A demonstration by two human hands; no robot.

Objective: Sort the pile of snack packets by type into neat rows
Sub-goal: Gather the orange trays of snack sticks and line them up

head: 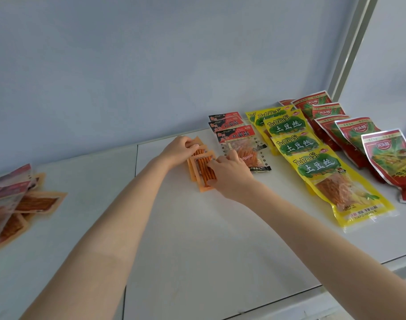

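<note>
Small orange packets (203, 168) of thin brown sticks lie overlapped on the white table. My left hand (180, 150) grips their far end; my right hand (229, 173) pinches the nearest packet's right edge. To the right run three overlapped rows: black-and-red packets (234, 132), yellow packets (312, 158) and red foil packets (358, 135). An unsorted pile (15, 202) of orange and pinkish packets lies at the far left.
The white table (197, 239) backs onto a pale blue wall. A seam between two table sections runs at about the middle-left. A grey window frame (354, 47) rises at the right corner. The table's front edge slants across the lower right.
</note>
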